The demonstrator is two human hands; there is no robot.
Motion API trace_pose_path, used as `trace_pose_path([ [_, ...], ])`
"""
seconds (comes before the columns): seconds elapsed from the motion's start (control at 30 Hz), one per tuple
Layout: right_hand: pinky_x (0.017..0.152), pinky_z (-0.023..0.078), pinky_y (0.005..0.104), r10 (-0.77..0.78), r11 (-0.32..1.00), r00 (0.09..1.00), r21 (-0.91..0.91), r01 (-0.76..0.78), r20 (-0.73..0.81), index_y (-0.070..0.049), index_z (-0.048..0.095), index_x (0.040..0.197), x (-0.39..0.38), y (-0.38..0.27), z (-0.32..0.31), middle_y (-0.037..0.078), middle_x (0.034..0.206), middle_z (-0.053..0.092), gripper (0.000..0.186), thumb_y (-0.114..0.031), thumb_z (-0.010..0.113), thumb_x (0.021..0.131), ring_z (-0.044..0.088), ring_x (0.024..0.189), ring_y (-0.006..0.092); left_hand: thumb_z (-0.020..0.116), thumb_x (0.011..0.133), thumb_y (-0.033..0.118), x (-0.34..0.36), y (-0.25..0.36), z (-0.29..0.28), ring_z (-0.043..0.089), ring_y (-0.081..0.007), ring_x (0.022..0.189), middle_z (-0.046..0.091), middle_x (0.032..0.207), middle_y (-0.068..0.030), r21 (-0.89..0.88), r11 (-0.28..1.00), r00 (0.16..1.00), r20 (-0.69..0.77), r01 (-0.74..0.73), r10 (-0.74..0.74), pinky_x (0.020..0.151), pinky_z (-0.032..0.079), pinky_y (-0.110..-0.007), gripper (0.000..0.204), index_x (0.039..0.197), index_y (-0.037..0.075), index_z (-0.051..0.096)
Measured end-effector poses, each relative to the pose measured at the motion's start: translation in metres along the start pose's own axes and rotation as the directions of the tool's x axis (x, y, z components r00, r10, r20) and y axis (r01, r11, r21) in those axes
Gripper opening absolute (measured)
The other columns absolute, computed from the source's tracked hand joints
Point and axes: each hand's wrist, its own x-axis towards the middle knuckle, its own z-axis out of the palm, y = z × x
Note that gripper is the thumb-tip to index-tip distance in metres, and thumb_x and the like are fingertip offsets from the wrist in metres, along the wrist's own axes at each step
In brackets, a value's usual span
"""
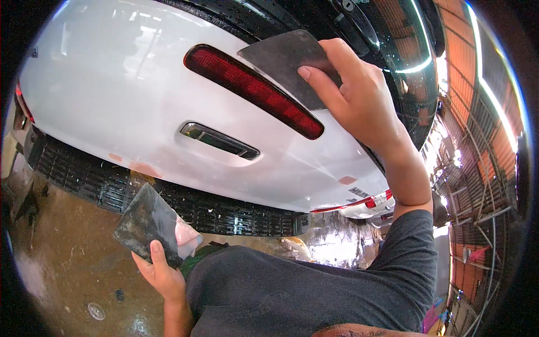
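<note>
Working from the red brake lamp [254, 91] as our landmark, its long axis slanting from upper left to lower right on the white tailgate [112, 101].

Right hand [359, 92]: beyond the lamp, on its upper right side. We read it as closed on a dark flat spreader [292, 59], thumb on the near face, fingers mostly hidden behind. The spreader's lower left edge runs along the lamp's upper side, roughly parallel to it; whether it touches the lamp or the panel, we cannot tell.

Left hand [164, 276]: well below the lamp and to its left. It grips a dark rectangular board [145, 220] by the lower edge, thumb on top. The board's long axis also slants down to the right, much like the lamp's.

Pinkish paste [186, 233] sits on the board's right-hand end, so below the lamp and left of it. Left hand is much the nearer to it. The relation that counts, in our judgement: spreader and paste lie on opposite sides of the lamp, well apart.

Also noted: chrome-trimmed handle [219, 140] just below the lamp; 2 pinkish patches [146, 169] down and left of it, 1 more down and right.
</note>
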Motion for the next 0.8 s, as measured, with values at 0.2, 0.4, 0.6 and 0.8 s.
trace_pose_path([
  [0.2,0.052,0.049,0.0411,-0.035,0.999,0.999,0.036,0.036,-0.022,-0.003,0.055,0.103,-0.0028,0.0007,-0.0010,0.018,0.067,0.062,0.022,-0.015,0.067,0.090,0.065,0.062,0.0363,0.054,0.101,0.014,0.0005,0.0008,-0.0004,0.057,-0.0205,0.110,0.057,0.125,-0.0115,0.014,1.000,1.000,0.008,-0.005,0.005,0.097,0.045,-0.035,0.038,0.134,-0.002,0.046],
  [0.4,0.053,0.049,0.0412,0.001,1.000,1.000,0.031,-0.002,0.012,-0.004,0.055,0.102,-0.0041,0.0003,-0.0008,0.018,0.066,0.061,0.021,-0.016,0.067,0.090,0.064,0.061,0.0365,0.054,0.101,0.014,0.0004,0.0000,-0.0003,0.057,-0.0199,0.109,0.057,0.123,-0.0113,0.028,1.000,1.000,-0.004,-0.003,0.003,0.096,0.046,-0.035,0.037,0.133,-0.002,0.047],
  [0.6,0.052,0.049,0.0420,-0.005,0.999,1.000,0.043,0.004,0.011,-0.004,0.055,0.102,-0.0035,0.0002,-0.0008,0.017,0.064,0.061,0.020,-0.016,0.067,0.090,0.064,0.060,0.0366,0.054,0.101,0.016,0.0009,-0.0014,-0.0017,0.058,-0.0194,0.108,0.058,0.123,-0.0110,0.040,0.999,1.000,-0.001,-0.016,0.016,0.095,0.046,-0.034,0.036,0.132,-0.002,0.047],
  [0.8,0.051,0.049,0.0420,-0.017,1.000,1.000,0.023,0.017,-0.001,-0.004,0.055,0.102,-0.0033,-0.0002,-0.0004,0.017,0.064,0.060,0.020,-0.015,0.067,0.090,0.064,0.059,0.0361,0.055,0.101,0.016,0.0009,0.0002,0.0003,0.057,-0.0196,0.108,0.057,0.123,-0.0113,0.029,1.000,1.000,-0.002,-0.010,0.010,0.095,0.046,-0.035,0.036,0.132,-0.002,0.047],
])
